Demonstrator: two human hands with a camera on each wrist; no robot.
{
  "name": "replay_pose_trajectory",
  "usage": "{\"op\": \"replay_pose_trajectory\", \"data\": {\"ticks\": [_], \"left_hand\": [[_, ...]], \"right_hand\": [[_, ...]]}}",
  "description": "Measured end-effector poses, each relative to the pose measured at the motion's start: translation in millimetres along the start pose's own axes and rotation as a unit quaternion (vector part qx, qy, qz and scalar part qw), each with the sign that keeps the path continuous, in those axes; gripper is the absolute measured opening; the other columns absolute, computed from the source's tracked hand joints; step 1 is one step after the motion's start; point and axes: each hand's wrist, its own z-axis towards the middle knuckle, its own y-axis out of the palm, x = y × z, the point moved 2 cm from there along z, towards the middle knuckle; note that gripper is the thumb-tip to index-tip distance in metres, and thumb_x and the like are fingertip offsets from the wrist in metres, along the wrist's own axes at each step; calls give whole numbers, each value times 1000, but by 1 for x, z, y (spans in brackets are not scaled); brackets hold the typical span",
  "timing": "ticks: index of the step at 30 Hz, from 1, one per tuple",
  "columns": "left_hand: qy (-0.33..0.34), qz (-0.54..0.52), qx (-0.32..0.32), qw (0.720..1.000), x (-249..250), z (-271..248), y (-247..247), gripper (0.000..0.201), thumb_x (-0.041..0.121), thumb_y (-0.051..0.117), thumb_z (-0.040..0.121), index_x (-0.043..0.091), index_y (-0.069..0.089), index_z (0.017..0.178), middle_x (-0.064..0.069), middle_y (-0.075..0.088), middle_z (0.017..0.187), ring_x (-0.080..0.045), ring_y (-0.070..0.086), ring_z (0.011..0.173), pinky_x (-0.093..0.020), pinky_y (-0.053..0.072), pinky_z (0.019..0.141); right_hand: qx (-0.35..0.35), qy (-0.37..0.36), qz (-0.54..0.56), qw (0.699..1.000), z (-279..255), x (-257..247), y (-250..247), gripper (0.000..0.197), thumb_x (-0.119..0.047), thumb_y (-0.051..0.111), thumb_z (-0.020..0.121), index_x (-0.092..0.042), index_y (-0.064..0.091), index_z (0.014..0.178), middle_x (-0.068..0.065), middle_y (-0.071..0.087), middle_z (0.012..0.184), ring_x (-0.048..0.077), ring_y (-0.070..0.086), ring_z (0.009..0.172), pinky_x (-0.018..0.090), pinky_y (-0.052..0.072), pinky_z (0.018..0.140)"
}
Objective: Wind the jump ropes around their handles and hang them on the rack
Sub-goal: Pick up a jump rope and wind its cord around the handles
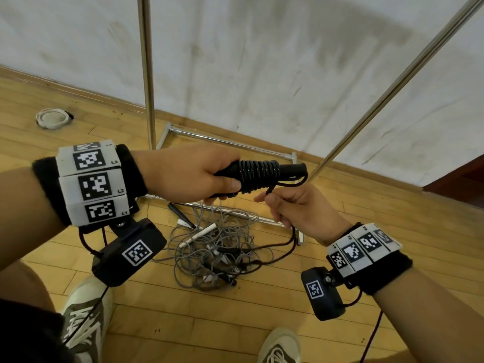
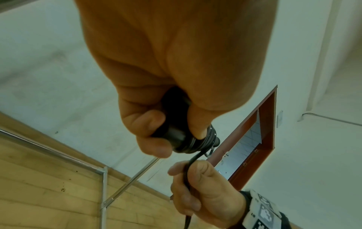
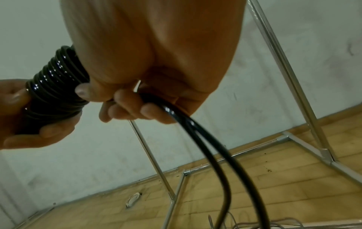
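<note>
My left hand grips the black jump-rope handles, held level at chest height. Several glossy turns of black rope are wound round them. Just below and to the right, my right hand holds the free doubled black rope in its curled fingers; the strands run down to the floor. In the left wrist view the rope leads from the coil into the right hand. The metal rack stands against the wall behind my hands.
A tangled heap of grey and black jump ropes with white handles lies on the wooden floor inside the rack's base frame. A slanted rack pole crosses at the right. A round white floor fitting lies far left. My shoes stand near the heap.
</note>
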Motion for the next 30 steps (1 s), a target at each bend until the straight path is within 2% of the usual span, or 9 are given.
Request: {"op": "replay_pose_trajectory", "data": {"ticks": [3,7,12,16,19,22,25,28,30], "left_hand": [[-3,7,-20,1000,0,-3,0,12,27,55,99,30,50,88,8,66,67,-3,57,54,-18,42,53],[-7,3,-60,998,-1,-6,4,10,26,56,99,23,52,90,4,65,66,-12,62,61,-34,50,60],[-11,-13,-123,992,-2,-8,11,8,25,55,99,23,53,92,6,65,66,-13,59,59,-38,51,60],[-7,-7,-157,988,-2,-9,16,10,27,55,99,28,51,90,3,66,67,-9,59,58,-24,45,58],[-13,33,-177,984,-4,-6,23,11,30,54,99,28,49,90,10,66,68,-7,61,61,-28,49,61],[-24,60,-192,979,-7,-1,28,12,33,54,99,25,49,91,10,65,65,-7,62,60,-33,53,64],[-39,72,-182,980,-11,3,28,13,32,54,99,25,48,90,16,64,64,-3,60,56,-22,47,54],[-49,99,-165,980,-14,4,26,15,31,54,99,26,45,88,8,63,69,-8,62,60,-28,52,58],[-53,120,-158,979,-14,5,26,16,32,53,99,27,44,88,4,61,75,-13,62,63,-33,54,61]], "right_hand": [[-10,-27,-29,999,1,3,2,19,-27,58,90,-23,71,103,-1,67,73,25,52,59,33,50,54],[-34,15,-81,996,5,9,1,20,0,61,92,-16,72,86,-12,69,77,6,63,75,21,51,77],[-46,-51,-154,986,5,8,-6,26,2,66,86,-22,65,76,-7,63,65,6,58,61,24,48,62],[-69,-60,-372,924,10,16,-15,18,-23,64,90,-25,59,74,-8,61,67,16,59,64,42,53,63],[-87,-40,-331,939,13,15,-16,39,-52,52,92,-20,62,73,-3,61,63,15,57,60,35,48,56],[-69,-23,-283,956,15,13,-17,33,-47,58,91,-19,67,77,-3,62,64,5,54,57,23,42,54],[-41,-6,-261,965,19,6,-19,26,-42,64,89,-22,69,73,-10,58,57,2,50,51,18,38,49],[-9,7,-230,973,23,-5,-19,40,-46,55,93,-26,69,62,-5,59,54,11,56,51,29,43,51],[28,33,-192,980,26,-11,-20,54,-43,46,100,-17,69,58,-4,45,44,11,42,43,22,36,50]]}}
